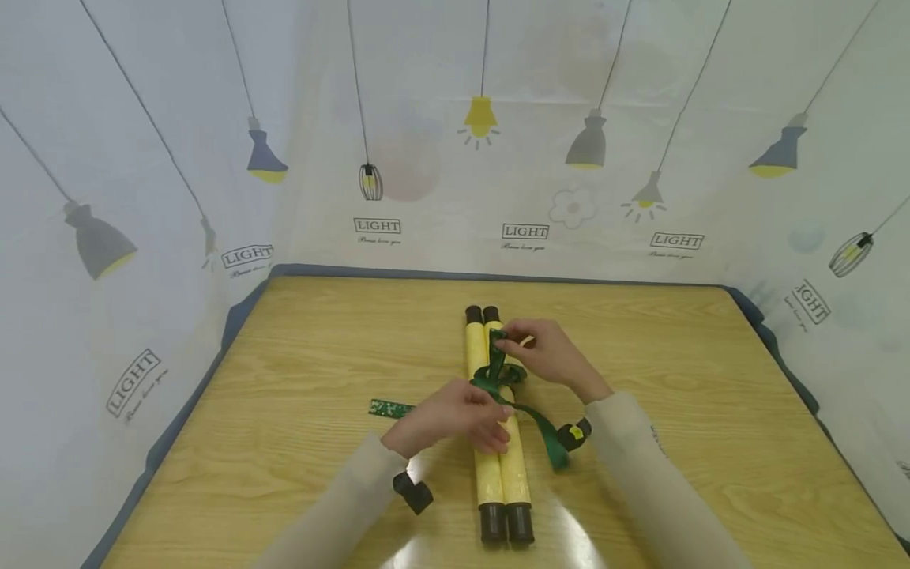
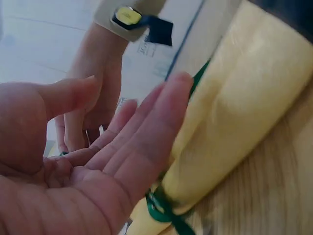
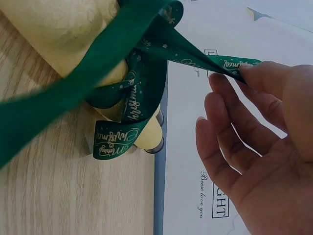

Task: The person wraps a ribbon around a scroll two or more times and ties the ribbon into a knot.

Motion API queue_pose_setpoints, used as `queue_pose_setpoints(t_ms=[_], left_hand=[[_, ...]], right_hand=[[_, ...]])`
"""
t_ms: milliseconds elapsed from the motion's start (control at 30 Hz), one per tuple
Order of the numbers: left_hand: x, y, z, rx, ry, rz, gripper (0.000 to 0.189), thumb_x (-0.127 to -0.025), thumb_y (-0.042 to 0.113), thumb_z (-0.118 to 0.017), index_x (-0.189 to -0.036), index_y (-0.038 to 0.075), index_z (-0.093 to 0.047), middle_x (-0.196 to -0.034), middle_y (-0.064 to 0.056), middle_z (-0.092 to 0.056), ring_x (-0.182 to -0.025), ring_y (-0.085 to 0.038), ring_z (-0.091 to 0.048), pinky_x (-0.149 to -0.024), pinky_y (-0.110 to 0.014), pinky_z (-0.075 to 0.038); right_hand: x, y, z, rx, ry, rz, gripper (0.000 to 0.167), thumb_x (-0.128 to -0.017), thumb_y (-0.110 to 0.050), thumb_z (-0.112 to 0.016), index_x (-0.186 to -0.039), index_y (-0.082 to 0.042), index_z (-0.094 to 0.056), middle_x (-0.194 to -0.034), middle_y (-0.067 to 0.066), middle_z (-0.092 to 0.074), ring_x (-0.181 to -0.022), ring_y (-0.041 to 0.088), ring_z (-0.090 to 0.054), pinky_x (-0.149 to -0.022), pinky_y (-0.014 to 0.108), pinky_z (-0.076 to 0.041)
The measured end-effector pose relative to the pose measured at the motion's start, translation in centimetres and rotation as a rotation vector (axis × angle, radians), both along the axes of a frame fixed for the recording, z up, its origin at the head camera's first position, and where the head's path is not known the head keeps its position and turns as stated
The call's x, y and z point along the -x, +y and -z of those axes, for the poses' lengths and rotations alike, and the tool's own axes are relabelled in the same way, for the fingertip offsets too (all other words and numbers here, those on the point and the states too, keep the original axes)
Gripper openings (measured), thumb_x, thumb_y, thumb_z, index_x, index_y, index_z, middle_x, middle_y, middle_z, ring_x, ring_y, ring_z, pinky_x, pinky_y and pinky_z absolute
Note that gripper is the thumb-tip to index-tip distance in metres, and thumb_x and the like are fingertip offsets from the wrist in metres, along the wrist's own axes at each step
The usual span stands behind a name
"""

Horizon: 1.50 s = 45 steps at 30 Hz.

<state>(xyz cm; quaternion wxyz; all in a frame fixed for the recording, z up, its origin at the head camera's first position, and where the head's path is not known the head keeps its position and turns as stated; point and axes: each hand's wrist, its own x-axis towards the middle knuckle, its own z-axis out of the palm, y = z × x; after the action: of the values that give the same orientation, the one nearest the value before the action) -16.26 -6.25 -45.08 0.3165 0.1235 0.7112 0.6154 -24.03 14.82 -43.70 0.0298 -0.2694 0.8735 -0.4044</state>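
Observation:
Two yellow rolls [image 1: 489, 478] with dark end caps lie side by side, pointing away from me. A green ribbon [image 3: 129, 98] with "Merry Christmas" lettering is looped and crossed around them. My right hand [image 1: 547, 352] pinches one ribbon part between thumb and index finger, drawn taut above the far half of the rolls. My left hand [image 1: 458, 415] hovers over the middle of the rolls; in the left wrist view its fingers [image 2: 151, 127] are extended, with nothing between them and the thumb. One ribbon tail hangs to the right of the rolls, slightly blurred.
A patterned green ribbon end [image 1: 389, 408] lies left of the rolls, partly behind my left hand. The wooden table [image 1: 320, 340] is bordered by a white cloth backdrop [image 1: 441, 79] printed with lamps. Dark straps [image 1: 415, 492] hang at both wrists.

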Motion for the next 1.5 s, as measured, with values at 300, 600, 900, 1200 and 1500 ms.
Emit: queue_pose_setpoints(t_ms=[300,600,900,1200,1500], left_hand=[[1.8,-2.5,-0.5,0.203,0.159,-0.104,0.043,-0.099,0.043,-0.068,-0.107,0.001,-0.071,-0.095,-0.018,-0.074,-0.085,-0.034,-0.073,-0.076,-0.048,-0.062],[4.2,-2.9,-1.2,0.195,0.366,-0.198,0.030,-0.099,0.036,-0.070,-0.114,0.011,-0.068,-0.107,-0.014,-0.071,-0.092,-0.041,-0.070,-0.077,-0.055,-0.060],[4.9,-2.0,-1.4,0.140,0.439,-0.169,0.033,-0.098,0.034,-0.071,-0.127,0.017,-0.068,-0.116,-0.008,-0.068,-0.093,-0.044,-0.069,-0.074,-0.057,-0.059],[5.5,-2.6,-1.9,0.187,0.481,-0.208,0.011,-0.096,0.025,-0.075,-0.102,0.017,-0.077,-0.089,-0.003,-0.076,-0.082,-0.038,-0.070,-0.071,-0.053,-0.060],[6.0,-3.5,-2.2,0.200,0.504,-0.216,0.009,-0.096,0.026,-0.075,-0.096,0.017,-0.074,-0.088,-0.006,-0.075,-0.073,-0.017,-0.069,-0.062,-0.035,-0.059]], right_hand=[[-0.2,-0.1,0.1,-0.014,-0.013,0.001,0.019,-0.102,-0.026,-0.066,-0.112,-0.012,-0.074,-0.102,0.004,-0.075,-0.096,0.020,-0.070,-0.086,0.042,-0.059],[-0.7,-0.6,0.2,0.024,-0.011,-0.017,0.014,-0.099,-0.021,-0.070,-0.107,-0.011,-0.077,-0.097,0.002,-0.076,-0.088,0.015,-0.070,-0.083,0.038,-0.060],[-1.5,-1.6,0.4,0.048,0.019,-0.073,0.015,-0.100,-0.017,-0.069,-0.112,-0.012,-0.076,-0.099,0.003,-0.076,-0.088,0.012,-0.070,-0.079,0.030,-0.059],[-1.8,-2.2,0.0,0.090,-0.031,-0.062,0.013,-0.095,-0.018,-0.076,-0.105,-0.011,-0.073,-0.095,0.004,-0.077,-0.081,0.013,-0.072,-0.073,0.025,-0.060],[-2.7,-0.3,0.0,-0.024,-0.024,-0.091,0.013,-0.096,-0.032,-0.075,-0.096,-0.019,-0.073,-0.089,-0.006,-0.074,-0.079,0.014,-0.068,-0.071,0.028,-0.057]])
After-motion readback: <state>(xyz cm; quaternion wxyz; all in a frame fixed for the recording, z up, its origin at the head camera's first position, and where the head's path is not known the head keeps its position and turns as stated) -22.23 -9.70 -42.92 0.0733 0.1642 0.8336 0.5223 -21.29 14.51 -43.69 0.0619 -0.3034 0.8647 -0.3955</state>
